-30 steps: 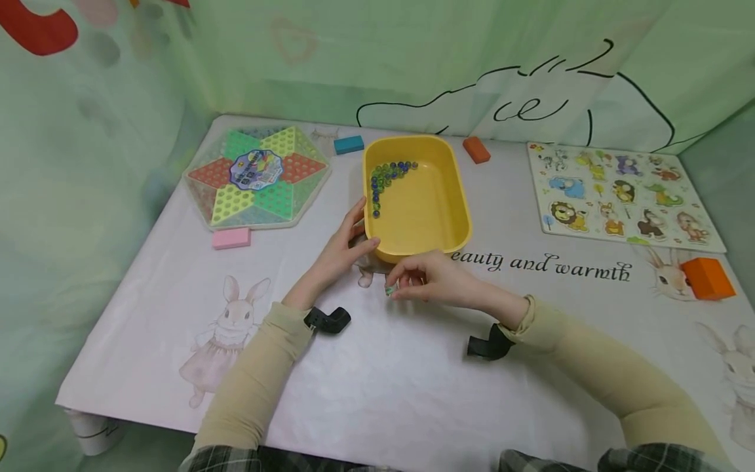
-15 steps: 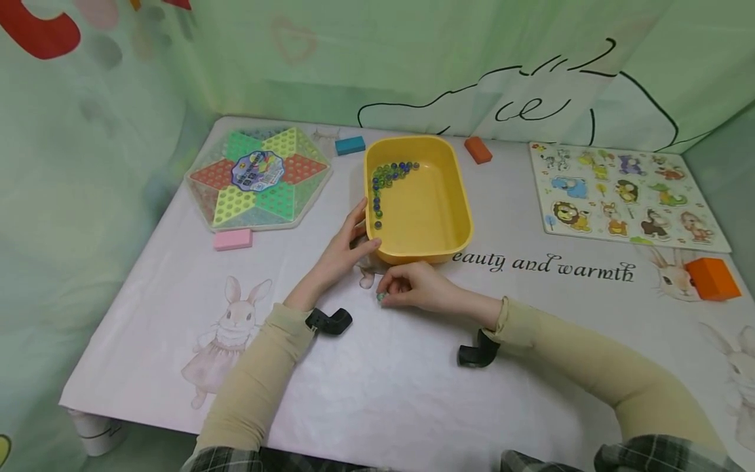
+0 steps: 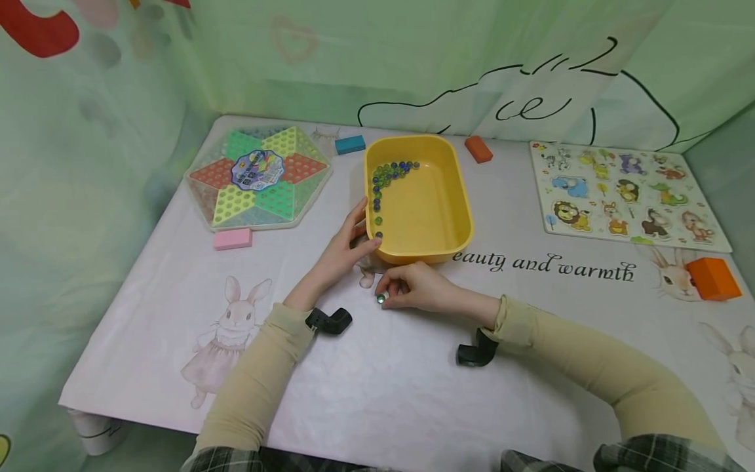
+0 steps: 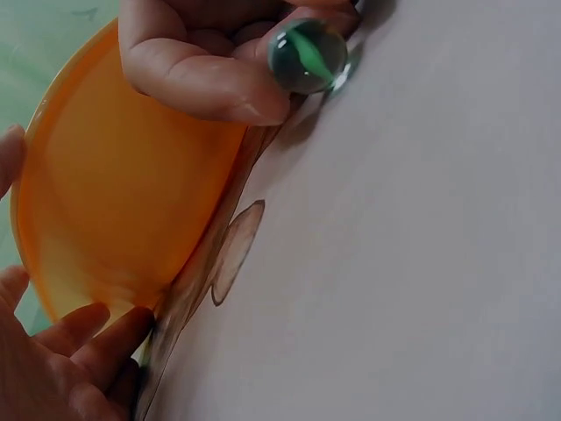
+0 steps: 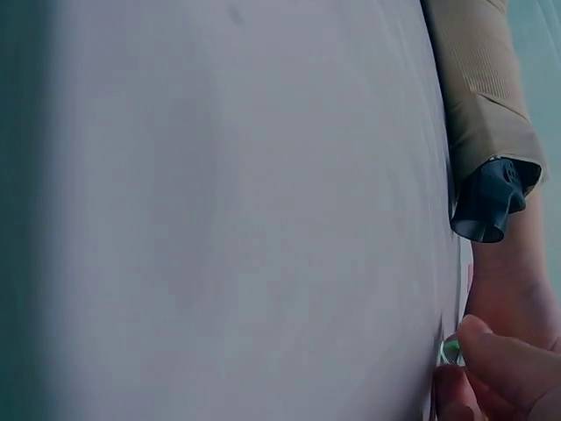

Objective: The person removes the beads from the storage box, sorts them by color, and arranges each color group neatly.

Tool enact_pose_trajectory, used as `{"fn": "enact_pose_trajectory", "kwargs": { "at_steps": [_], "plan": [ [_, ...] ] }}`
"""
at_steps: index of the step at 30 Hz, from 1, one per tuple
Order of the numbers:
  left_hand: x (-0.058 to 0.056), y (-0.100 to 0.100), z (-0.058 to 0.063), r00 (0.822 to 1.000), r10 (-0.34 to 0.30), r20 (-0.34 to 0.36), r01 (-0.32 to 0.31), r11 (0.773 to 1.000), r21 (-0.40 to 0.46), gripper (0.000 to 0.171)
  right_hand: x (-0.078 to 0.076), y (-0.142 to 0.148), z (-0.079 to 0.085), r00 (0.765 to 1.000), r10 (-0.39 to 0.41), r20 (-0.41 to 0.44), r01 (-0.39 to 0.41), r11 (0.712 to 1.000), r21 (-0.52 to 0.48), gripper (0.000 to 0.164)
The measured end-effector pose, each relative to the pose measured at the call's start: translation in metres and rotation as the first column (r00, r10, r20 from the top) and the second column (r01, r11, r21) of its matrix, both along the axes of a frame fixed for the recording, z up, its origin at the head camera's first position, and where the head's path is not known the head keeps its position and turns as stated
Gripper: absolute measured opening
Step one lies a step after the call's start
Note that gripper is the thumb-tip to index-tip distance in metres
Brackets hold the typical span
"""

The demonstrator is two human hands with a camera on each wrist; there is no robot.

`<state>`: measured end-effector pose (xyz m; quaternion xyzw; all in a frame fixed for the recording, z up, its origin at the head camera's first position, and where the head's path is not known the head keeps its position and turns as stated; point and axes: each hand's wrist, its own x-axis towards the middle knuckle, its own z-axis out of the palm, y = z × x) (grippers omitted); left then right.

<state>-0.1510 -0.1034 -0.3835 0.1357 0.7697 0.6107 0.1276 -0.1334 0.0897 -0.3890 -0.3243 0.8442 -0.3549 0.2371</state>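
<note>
A clear marble with a green swirl [image 4: 308, 56] is pinched between the thumb and fingers of my right hand [image 3: 421, 288], low over the table just in front of a yellow plastic tub [image 3: 433, 213]. My left hand [image 3: 341, 252] rests against the tub's near left corner, fingers along its side and thumb by the front rim. In the left wrist view its fingertips [image 4: 118, 342] touch the tub's outer wall. Inside the tub, several blue and green marbles [image 3: 386, 176] lie in a curved line along the left and back. The right wrist view shows the held marble partly behind fingers.
A hexagonal Chinese checkers board [image 3: 256, 172] lies at the back left, a pink block [image 3: 232, 239] before it. Blue [image 3: 350, 145] and orange-red [image 3: 478, 149] blocks flank the tub. An animal puzzle board [image 3: 625, 193] and an orange block [image 3: 714, 278] are on the right.
My right hand has shifted left and slightly toward me with its marble, which now shows more. In the tub, the nearest marbles have rolled toward the front. My left hand stays put.
</note>
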Motion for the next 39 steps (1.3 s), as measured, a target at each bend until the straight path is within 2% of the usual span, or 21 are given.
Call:
{"fn": "enact_pose_trajectory", "kwargs": {
  "at_steps": [7,9,12,14,16,19,22,25,28,34,39],
  "plan": [
    [0.0,0.0,0.001,1.0,0.002,-0.001,-0.002,1.0,0.005,0.075,0.0,0.003,0.012,0.993,0.103,-0.051,-0.101,0.994,0.029,0.016],
    [0.001,0.0,0.001,1.0,0.0,-0.004,0.0,1.0,0.005,0.075,-0.002,0.005,0.022,0.986,0.16,-0.055,-0.157,0.986,0.046,0.017],
    [-0.006,-0.001,-0.011,1.0,0.002,-0.005,-0.002,1.0,0.004,0.076,-0.009,0.008,0.044,0.968,0.249,-0.019,-0.248,0.968,0.042,0.016],
    [-0.01,-0.002,-0.02,1.0,0.005,-0.008,-0.005,1.0,0.005,0.076,-0.018,0.009,0.061,0.959,0.281,0.03,-0.282,0.959,0.032,0.016],
    [-0.014,-0.003,-0.029,1.0,0.01,-0.012,-0.01,1.0,0.004,0.077,-0.032,0.011,0.079,0.958,0.28,0.063,-0.282,0.959,0.034,0.017],
    [-0.014,-0.004,-0.03,1.0,0.017,-0.018,-0.017,1.0,0.005,0.075,-0.058,0.011,0.101,0.966,0.241,0.095,-0.246,0.968,0.049,0.019],
    [-0.013,-0.004,-0.03,1.0,0.014,-0.015,-0.014,1.0,0.01,0.074,-0.087,0.009,0.111,0.975,0.198,0.097,-0.204,0.977,0.058,0.017],
    [-0.012,-0.003,-0.03,1.0,0.004,-0.011,-0.004,1.0,0.015,0.074,-0.109,0.004,0.109,0.981,0.171,0.097,-0.18,0.98,0.089,0.016],
    [-0.013,-0.003,-0.032,1.0,-0.002,-0.018,0.002,1.0,0.007,0.074,-0.123,-0.005,0.096,0.976,0.18,0.124,-0.198,0.968,0.153,0.017],
    [-0.014,-0.003,-0.034,0.999,0.0,-0.035,0.0,1.0,0.0,0.075,-0.136,-0.018,0.066,0.946,0.248,0.208,-0.299,0.914,0.273,0.017],
    [-0.015,-0.003,-0.034,0.999,-0.001,-0.04,0.001,1.0,-0.001,0.075,-0.143,-0.021,0.054,0.94,0.257,0.224,-0.314,0.907,0.28,0.018]
  ]
}}
